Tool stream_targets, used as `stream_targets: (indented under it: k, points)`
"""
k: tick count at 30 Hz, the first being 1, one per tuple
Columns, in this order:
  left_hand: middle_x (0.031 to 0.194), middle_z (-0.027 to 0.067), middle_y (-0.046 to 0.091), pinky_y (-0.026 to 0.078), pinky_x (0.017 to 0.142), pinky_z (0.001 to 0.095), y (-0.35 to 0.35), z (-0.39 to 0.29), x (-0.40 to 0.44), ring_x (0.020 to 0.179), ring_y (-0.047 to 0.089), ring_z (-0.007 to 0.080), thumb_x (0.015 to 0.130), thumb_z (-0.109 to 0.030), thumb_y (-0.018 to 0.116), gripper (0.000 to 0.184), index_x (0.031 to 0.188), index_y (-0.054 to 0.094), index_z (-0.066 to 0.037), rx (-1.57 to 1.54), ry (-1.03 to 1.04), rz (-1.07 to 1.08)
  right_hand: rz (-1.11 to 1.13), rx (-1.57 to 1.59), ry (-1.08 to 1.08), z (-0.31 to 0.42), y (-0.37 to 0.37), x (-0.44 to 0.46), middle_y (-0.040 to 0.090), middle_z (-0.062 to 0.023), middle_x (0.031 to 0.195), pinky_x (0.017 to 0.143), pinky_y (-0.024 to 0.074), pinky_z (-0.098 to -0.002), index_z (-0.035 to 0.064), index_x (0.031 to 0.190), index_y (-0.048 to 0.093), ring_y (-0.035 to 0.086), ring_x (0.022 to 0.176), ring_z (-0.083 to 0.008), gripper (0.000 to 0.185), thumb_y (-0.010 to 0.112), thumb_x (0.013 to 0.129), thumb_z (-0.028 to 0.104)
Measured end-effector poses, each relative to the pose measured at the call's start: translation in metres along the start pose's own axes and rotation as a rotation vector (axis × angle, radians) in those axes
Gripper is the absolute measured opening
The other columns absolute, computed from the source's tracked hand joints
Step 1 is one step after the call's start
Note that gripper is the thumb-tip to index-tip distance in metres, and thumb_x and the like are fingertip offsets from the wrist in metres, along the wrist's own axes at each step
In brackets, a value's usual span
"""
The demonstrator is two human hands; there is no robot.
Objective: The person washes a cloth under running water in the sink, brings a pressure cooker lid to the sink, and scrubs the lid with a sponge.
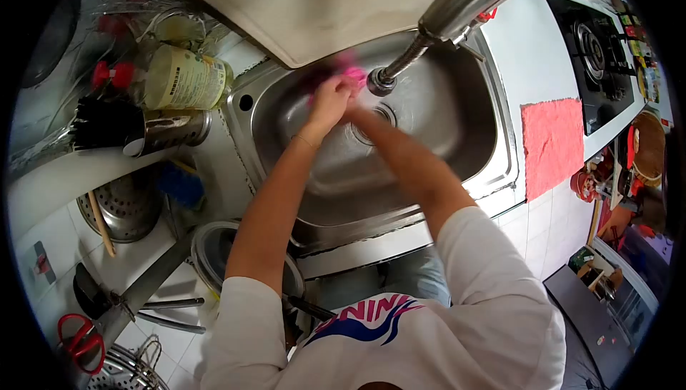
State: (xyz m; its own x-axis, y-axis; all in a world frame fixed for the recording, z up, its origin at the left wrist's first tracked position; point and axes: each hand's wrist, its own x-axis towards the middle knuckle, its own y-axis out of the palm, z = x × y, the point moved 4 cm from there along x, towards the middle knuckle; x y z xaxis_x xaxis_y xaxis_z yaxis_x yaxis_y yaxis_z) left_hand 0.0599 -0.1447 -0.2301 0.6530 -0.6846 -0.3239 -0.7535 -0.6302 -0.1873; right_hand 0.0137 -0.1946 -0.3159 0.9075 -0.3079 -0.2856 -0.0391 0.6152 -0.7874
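Both my hands are together over the left side of the steel sink (443, 154), close beside the tap's spray head (381, 81). My left hand (331, 101) is closed on a bright pink cloth (353, 74), which is blurred by motion and spreads out beyond the fingers. Just behind and partly covered by it is my right hand (352, 110), also at the cloth; its fingers are smeared and mostly hidden. Below the hands, the round drain (374, 123) shows at the bottom of the basin.
Left of the sink stand a large bottle of yellowish liquid (187, 79) and a perforated steel holder (168, 131). A lidded pot (214, 247) sits near my left elbow. To the right, a pink towel (553, 148) hangs over the counter edge near a gas hob (593, 54).
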Motion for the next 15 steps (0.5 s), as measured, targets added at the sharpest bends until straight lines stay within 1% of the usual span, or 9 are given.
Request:
stream_targets:
  k: [1, 3, 5, 6, 8, 9, 10, 13, 15]
  points:
    - [0.08, 0.0041, 0.061, 0.046, 0.067, 0.0248, 0.003, -0.016, -0.002, 0.074, 0.056, 0.0117, 0.089, -0.007, 0.051, 0.013, 0.093, 0.061, 0.0, -0.196, -0.06, 0.019, -0.024, -0.005, 0.116, -0.03, -0.024, 0.005, 0.065, -0.0201, 0.093, 0.076, 0.049, -0.0464, 0.0069, 0.107, 0.058, 0.063, 0.089, -0.0346, 0.034, 0.048, 0.087, 0.033]
    - [0.081, 0.004, 0.061, 0.047, 0.068, 0.0252, 0.003, -0.014, -0.003, 0.075, 0.057, 0.0118, 0.089, -0.006, 0.049, 0.015, 0.094, 0.061, 0.001, -0.208, -0.077, -0.026, -0.018, -0.056, 0.268, -0.079, -0.064, -0.012, 0.066, -0.0198, 0.091, 0.074, 0.0503, -0.0463, 0.0075, 0.105, 0.06, 0.064, 0.086, -0.0342, 0.035, 0.045, 0.089, 0.035]
    - [0.081, 0.004, 0.061, 0.047, 0.067, 0.025, -0.004, -0.014, -0.003, 0.074, 0.057, 0.0118, 0.089, -0.005, 0.049, 0.015, 0.094, 0.061, 0.001, -0.134, -0.11, -0.026, 0.122, -0.115, 0.351, -0.102, -0.088, -0.051, 0.066, -0.0198, 0.095, 0.074, 0.0506, -0.0471, 0.0071, 0.106, 0.061, 0.064, 0.086, -0.0348, 0.039, 0.042, 0.091, 0.038]
    - [0.08, 0.0039, 0.061, 0.047, 0.065, 0.0249, -0.009, -0.008, -0.004, 0.073, 0.057, 0.0112, 0.089, -0.006, 0.05, 0.014, 0.092, 0.061, 0.001, -0.02, -0.062, -0.032, 0.202, -0.145, 0.344, -0.115, -0.079, -0.07, 0.065, -0.0198, 0.093, 0.075, 0.0494, -0.0485, 0.0051, 0.106, 0.058, 0.063, 0.088, -0.0374, 0.046, 0.044, 0.089, 0.046]
    - [0.078, 0.005, 0.062, 0.047, 0.064, 0.0259, -0.015, 0.009, -0.009, 0.07, 0.058, 0.0121, 0.087, -0.006, 0.051, 0.013, 0.09, 0.062, 0.001, -0.102, -0.147, -0.056, 0.455, -0.217, 0.208, -0.101, -0.052, -0.103, 0.065, -0.0205, 0.095, 0.077, 0.0487, -0.0477, 0.0037, 0.103, 0.059, 0.062, 0.09, -0.0378, 0.045, 0.046, 0.089, 0.044]
    - [0.076, 0.0062, 0.064, 0.048, 0.064, 0.0268, -0.017, 0.023, -0.012, 0.068, 0.059, 0.0129, 0.085, -0.006, 0.052, 0.013, 0.087, 0.063, 0.0, -0.176, -0.239, -0.077, 0.467, -0.197, 0.075, -0.096, -0.018, -0.11, 0.064, -0.0213, 0.094, 0.078, 0.0484, -0.0465, 0.0036, 0.102, 0.061, 0.062, 0.089, -0.0373, 0.043, 0.05, 0.087, 0.042]
    - [0.074, 0.007, 0.064, 0.047, 0.061, 0.0276, -0.02, 0.048, -0.009, 0.067, 0.059, 0.0137, 0.083, -0.009, 0.053, 0.013, 0.085, 0.062, 0.0, -0.054, -0.259, -0.025, 0.45, 0.002, -0.018, -0.034, -0.051, -0.121, 0.066, -0.0164, 0.095, 0.077, 0.0495, -0.0442, 0.0043, 0.096, 0.066, 0.064, 0.089, -0.0336, 0.037, 0.052, 0.083, 0.036]
    - [0.072, 0.0076, 0.064, 0.047, 0.06, 0.0289, -0.025, 0.065, -0.018, 0.066, 0.06, 0.0148, 0.082, -0.01, 0.054, 0.013, 0.085, 0.063, -0.001, 0.126, -0.361, -0.096, 0.548, -0.083, -0.201, 0.032, 0.012, -0.098, 0.067, -0.0149, 0.09, 0.073, 0.0493, -0.0435, 0.0061, 0.089, 0.068, 0.065, 0.083, -0.031, 0.035, 0.053, 0.082, 0.037]
    - [0.073, 0.0083, 0.064, 0.047, 0.062, 0.0297, -0.03, 0.059, -0.024, 0.067, 0.06, 0.0157, 0.082, -0.011, 0.054, 0.014, 0.086, 0.063, -0.002, 0.111, -0.377, -0.119, 0.423, 0.018, -0.374, 0.067, 0.061, -0.093, 0.067, -0.0135, 0.087, 0.072, 0.0493, -0.0429, 0.0072, 0.083, 0.068, 0.065, 0.081, -0.0299, 0.031, 0.053, 0.081, 0.035]
